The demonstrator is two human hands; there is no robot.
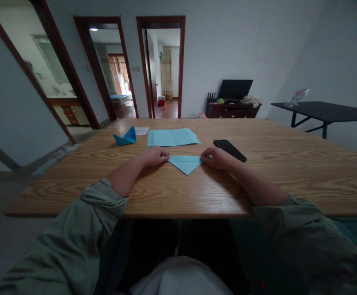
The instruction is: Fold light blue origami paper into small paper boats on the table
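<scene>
A light blue sheet of paper folded into a triangle [186, 165] lies on the wooden table [178, 196], its point toward me and a crease line running along its far edge. My left hand [155, 156] pinches its left corner with closed fingers. At the right corner, my right hand [214, 158] grips the paper in the same way. Just beyond my hands rests an unfolded light blue sheet [172, 137] with visible creases. A darker blue paper boat [125, 136] stands farther left.
To the right of my right hand lies a black phone [230, 150]. Behind the boat is a small white paper slip [142, 131]. Past the table's far edge stand a dark cabinet [233, 110] with a screen [235, 89] and, at right, a black table [328, 111].
</scene>
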